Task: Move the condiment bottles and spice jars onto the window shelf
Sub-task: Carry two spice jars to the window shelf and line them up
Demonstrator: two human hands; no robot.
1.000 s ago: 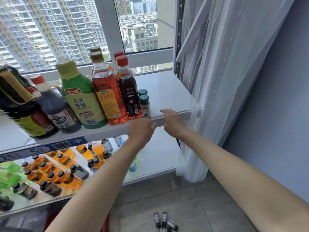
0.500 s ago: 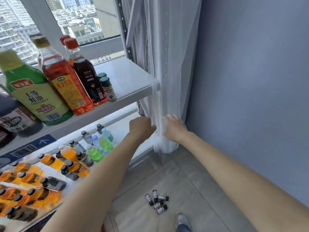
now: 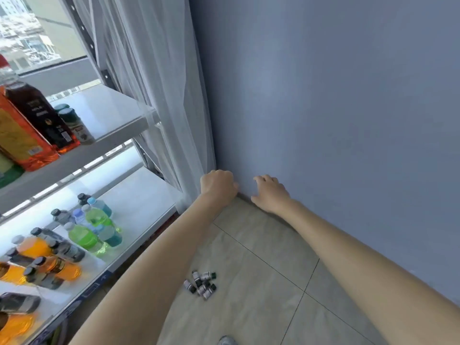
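The white window shelf (image 3: pixel 117 115) sits at the upper left, carrying a dark sauce bottle (image 3: pixel 37 113), an orange oil bottle (image 3: pixel 17 140) and two small green-capped spice jars (image 3: pixel 74 123). On the floor lies a cluster of several small spice jars (image 3: pixel 201 285), below and between my arms. My left hand (image 3: pixel 217 186) is held out in a loose fist with nothing in it, to the right of the shelf. Beside it my right hand (image 3: pixel 270 194) has curled, parted fingers and holds nothing. Both hands are well above the floor jars.
A sheer white curtain (image 3: pixel 159 78) hangs between the shelf and the grey-blue wall (image 3: pixel 323 108). A lower shelf (image 3: pixel 139 197) holds many drink bottles lying and standing, orange, green and blue. The floor is beige tile (image 3: pixel 249 257). A shoe tip (image 3: pixel 226 341) shows at the bottom edge.
My view has swung right and down, away from the window shelf toward the wall and floor. Both hands left the shelf's front edge and now hover out past the curtain.
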